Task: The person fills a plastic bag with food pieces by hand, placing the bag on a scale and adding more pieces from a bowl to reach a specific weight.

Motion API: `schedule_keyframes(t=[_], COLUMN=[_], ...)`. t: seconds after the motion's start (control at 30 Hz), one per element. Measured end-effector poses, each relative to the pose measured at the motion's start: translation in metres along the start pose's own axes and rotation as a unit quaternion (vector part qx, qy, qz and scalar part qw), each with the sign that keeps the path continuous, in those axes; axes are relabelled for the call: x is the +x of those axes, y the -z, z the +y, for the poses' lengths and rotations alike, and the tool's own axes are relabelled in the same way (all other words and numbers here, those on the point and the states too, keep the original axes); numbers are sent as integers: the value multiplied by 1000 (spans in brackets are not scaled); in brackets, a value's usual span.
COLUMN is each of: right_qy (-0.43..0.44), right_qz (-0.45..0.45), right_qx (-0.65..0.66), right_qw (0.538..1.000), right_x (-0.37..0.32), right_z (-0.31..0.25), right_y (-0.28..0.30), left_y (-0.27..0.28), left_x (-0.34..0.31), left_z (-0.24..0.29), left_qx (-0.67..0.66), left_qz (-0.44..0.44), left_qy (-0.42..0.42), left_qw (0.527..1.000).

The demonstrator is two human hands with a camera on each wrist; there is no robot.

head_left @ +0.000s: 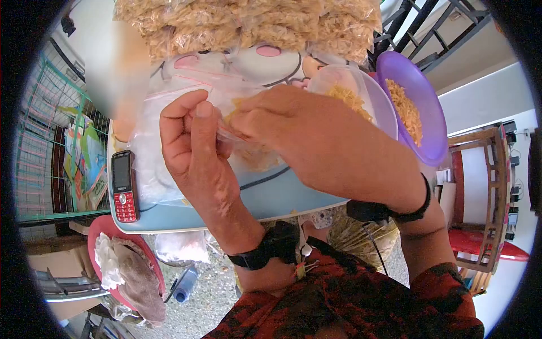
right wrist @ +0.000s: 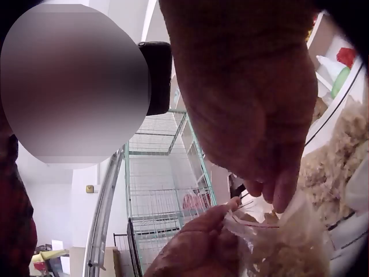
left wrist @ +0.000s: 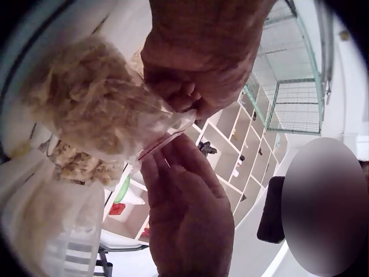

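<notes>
In both hands, a clear zip bag (left wrist: pixel 86 101) of pale brown flakes, mouth with red seal line between the fingers, filled body hanging just beneath. Left hand (head_left: pixel 197 147): palm partly upward, fingers curled, bag edge pinched near the thumb. Right hand (head_left: pixel 333 141): back upward, fingertips closed on the bag's mouth, close to the left fingertips. Behind each hand, a black wrist strap (head_left: pixel 254 257). Below both hands, a table (head_left: pixel 271 204) with pale blue border. To the left of the left hand, a red and black keypad phone (head_left: pixel 124 186). Beyond the right hand, a translucent bowl (head_left: pixel 385 107) with flakes; farther right, a purple basin (head_left: pixel 433 127), also with flakes. Farthest beyond both hands, stacked filled bags (head_left: pixel 254 28).
</notes>
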State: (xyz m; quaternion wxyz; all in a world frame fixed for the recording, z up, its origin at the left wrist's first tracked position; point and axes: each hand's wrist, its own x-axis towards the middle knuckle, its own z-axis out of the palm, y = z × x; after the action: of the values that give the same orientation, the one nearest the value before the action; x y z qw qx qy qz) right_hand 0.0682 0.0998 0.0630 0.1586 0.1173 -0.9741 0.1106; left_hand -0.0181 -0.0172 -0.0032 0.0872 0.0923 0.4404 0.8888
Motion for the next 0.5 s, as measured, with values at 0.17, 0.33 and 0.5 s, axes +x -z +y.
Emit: schedule_keyframes(t=[0.17, 0.33, 0.5], right_qy=[49, 11, -43], right_qz=[-53, 5, 53], right_qx=[-73, -29, -75], right_qw=[995, 999, 995], right_x=[2, 3, -15], right_z=[5, 1, 7], right_y=[-17, -6, 50], left_y=[1, 1, 0], left_x=[0, 1, 2], left_z=[-5, -4, -1], left_qx=[-15, -17, -22], left_qz=[-31, -2, -26], left_qy=[-29, -21, -16], left_qw=[999, 1000, 999])
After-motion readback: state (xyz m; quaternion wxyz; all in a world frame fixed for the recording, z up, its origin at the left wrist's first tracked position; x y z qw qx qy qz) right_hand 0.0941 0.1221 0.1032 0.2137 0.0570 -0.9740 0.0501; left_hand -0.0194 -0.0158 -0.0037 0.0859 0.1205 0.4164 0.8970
